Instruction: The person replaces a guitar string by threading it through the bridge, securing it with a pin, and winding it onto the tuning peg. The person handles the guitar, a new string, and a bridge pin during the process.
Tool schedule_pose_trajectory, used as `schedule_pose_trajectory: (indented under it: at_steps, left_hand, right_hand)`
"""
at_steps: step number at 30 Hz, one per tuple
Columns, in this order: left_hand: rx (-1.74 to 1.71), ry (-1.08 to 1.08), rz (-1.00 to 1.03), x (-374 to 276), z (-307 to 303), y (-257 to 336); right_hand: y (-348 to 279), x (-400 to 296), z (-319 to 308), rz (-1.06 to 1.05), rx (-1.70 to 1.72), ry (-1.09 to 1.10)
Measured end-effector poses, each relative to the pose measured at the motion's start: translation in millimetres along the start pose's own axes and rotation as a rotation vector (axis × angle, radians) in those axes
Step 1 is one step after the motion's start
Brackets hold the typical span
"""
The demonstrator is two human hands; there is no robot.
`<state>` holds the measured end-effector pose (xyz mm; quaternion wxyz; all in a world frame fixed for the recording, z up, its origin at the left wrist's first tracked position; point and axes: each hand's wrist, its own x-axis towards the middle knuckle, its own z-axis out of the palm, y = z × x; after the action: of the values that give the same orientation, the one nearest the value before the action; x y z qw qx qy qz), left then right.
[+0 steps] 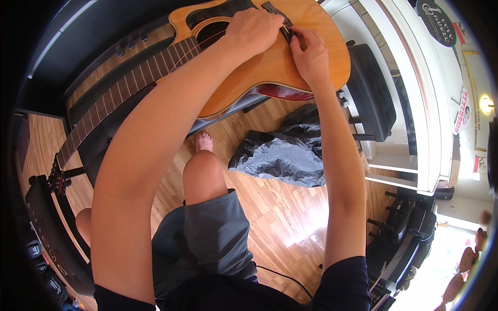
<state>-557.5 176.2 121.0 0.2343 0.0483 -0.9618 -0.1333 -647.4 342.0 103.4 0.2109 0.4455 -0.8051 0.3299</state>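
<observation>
An acoustic guitar with a cutaway lies face up before me, its natural wood top (241,83) towards me. Its fretboard (116,87) runs down left to the headstock (58,180). My left hand (255,33) reaches across the top beside the sound hole (210,33), fingers bent at the dark bridge (269,6). At the bridge's near end, my right hand (311,56) brings thumb and forefinger close together. Pale bridge pins or string ends show between the hands; what the fingertips grip is hidden. A thin copper-coloured string (179,61) bows loosely above the upper frets.
Crumpled black plastic sheeting (280,155) lies on the wood floor (272,217) below the guitar. A black padded bench (371,91) and a white piano-like cabinet (428,97) stand at right. A black case (54,233) is at left. A black cable (286,276) crosses the floor.
</observation>
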Motion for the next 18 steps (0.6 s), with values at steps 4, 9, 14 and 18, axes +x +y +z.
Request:
schedule_pose_trajectory:
  at_steps: [4, 9, 14, 18]
  left_hand:
    - [-0.034, -0.029, -0.017, -2, -4, 1]
    - [-0.076, 0.051, -0.008, -2, 7, -8]
    - [-0.099, 0.056, 0.014, -5, 8, -9]
    - [-0.107, 0.041, 0.000, -7, 6, -6]
  right_hand:
    - [1, -1, 1, -0.026, -0.013, 0.012]
    - [-1, -1, 2, -0.036, -0.010, 0.030]
    - [2, -2, 4, -0.041, -0.023, 0.035]
    - [2, -2, 4, -0.011, 0.012, 0.041]
